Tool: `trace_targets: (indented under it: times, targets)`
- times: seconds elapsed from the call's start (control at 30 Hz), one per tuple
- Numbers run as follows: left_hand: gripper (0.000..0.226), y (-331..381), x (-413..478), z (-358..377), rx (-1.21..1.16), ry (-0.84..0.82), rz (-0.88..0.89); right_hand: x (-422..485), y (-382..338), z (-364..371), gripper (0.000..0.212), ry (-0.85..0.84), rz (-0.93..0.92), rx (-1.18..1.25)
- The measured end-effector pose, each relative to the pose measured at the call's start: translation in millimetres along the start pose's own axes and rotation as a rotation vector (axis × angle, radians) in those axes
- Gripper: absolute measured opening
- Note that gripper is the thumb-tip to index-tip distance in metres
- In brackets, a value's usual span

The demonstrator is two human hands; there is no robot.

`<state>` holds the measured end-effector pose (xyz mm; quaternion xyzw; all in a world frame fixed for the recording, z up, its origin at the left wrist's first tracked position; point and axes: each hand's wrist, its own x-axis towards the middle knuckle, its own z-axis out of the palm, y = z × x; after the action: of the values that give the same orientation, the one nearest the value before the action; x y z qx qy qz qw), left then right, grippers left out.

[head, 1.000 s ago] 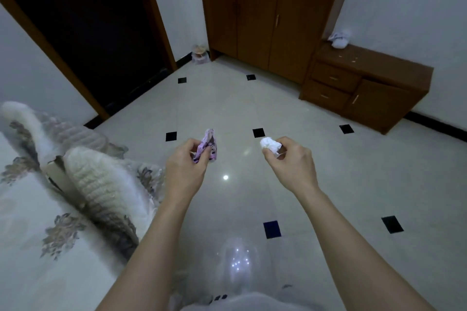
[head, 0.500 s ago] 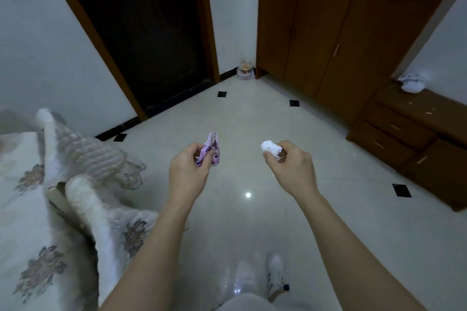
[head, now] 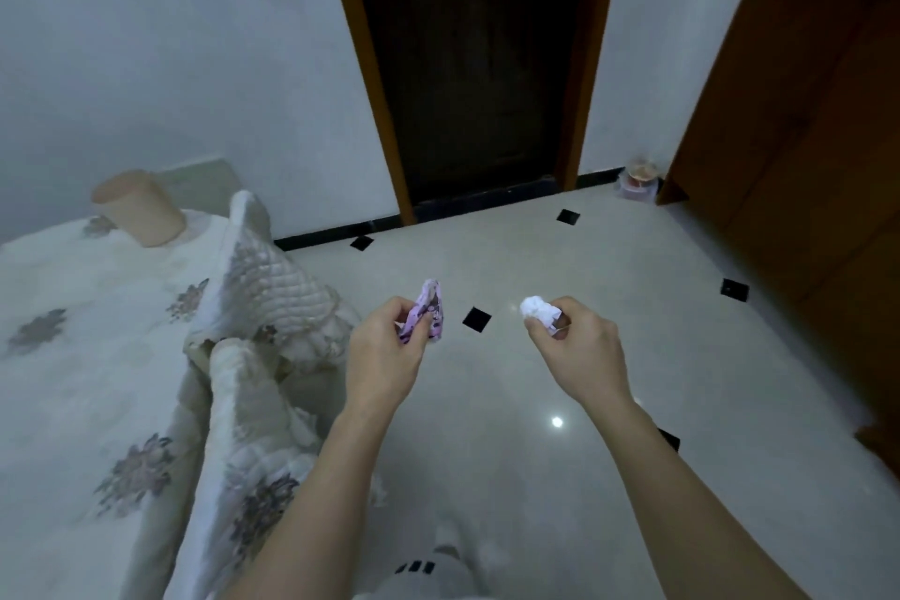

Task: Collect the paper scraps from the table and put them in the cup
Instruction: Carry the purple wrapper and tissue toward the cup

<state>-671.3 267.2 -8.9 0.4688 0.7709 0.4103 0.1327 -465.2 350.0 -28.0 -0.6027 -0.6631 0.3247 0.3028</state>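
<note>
My left hand (head: 384, 356) pinches a crumpled purple patterned paper scrap (head: 428, 314) between thumb and fingers, held out over the floor. My right hand (head: 579, 351) grips a crumpled white paper scrap (head: 535, 309) at the same height, about a hand's width to the right. A beige cup-shaped container (head: 139, 210) stands tilted on the table's white floral cover (head: 73, 356) at the far left, well away from both hands.
The cover's quilted edge (head: 263, 287) is folded up at the table's corner beside my left arm. A dark doorway (head: 477, 63) is straight ahead, a wooden cabinet (head: 803, 112) on the right, and a small jar (head: 640, 180) on the tiled floor by the cabinet.
The view has swung left: the cabinet slid to the right edge, and the doorway, table cover and cup came into view. Both hands keep their scraps in the same pose.
</note>
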Motion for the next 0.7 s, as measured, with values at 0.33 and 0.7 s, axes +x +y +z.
trace_targets:
  times: [0.33, 0.7]
  targets:
    - [0.009, -51, 112, -1, -0.004, 0.146, -0.134, 127, -53, 85, 0.032, -0.170, -0.149, -0.055]
    - [0.007, -105, 324, -28, 0.009, 0.218, -0.155, 303, -158, 192, 0.037, -0.201, -0.274, -0.090]
